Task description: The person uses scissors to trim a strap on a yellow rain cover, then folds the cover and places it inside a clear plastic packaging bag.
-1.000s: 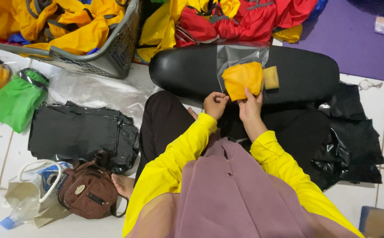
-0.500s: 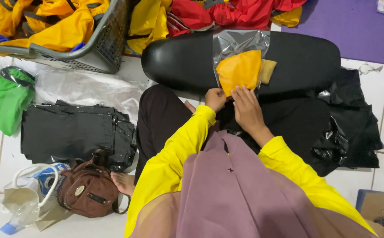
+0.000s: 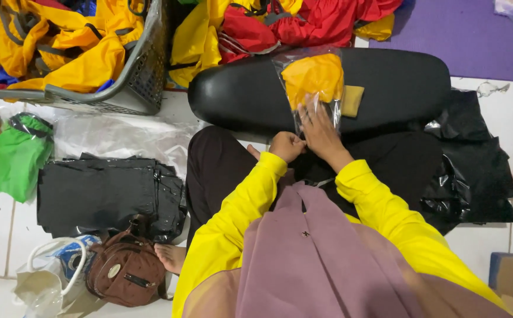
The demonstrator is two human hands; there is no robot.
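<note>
Bagging is the step in hand: your right hand point(image 3: 321, 126) lies flat, fingers apart, on the clear bag point(image 3: 312, 88) atop the black cushion point(image 3: 397, 88), left hand point(image 3: 287, 146) pinched together at its near mouth. Sealing that edge likely comes next.

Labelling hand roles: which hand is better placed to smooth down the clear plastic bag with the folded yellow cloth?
Right. The right hand lies flat on the clear plastic bag holding folded yellow cloth; the left hand is curled in a pinching grip at the bag's near edge.
</note>
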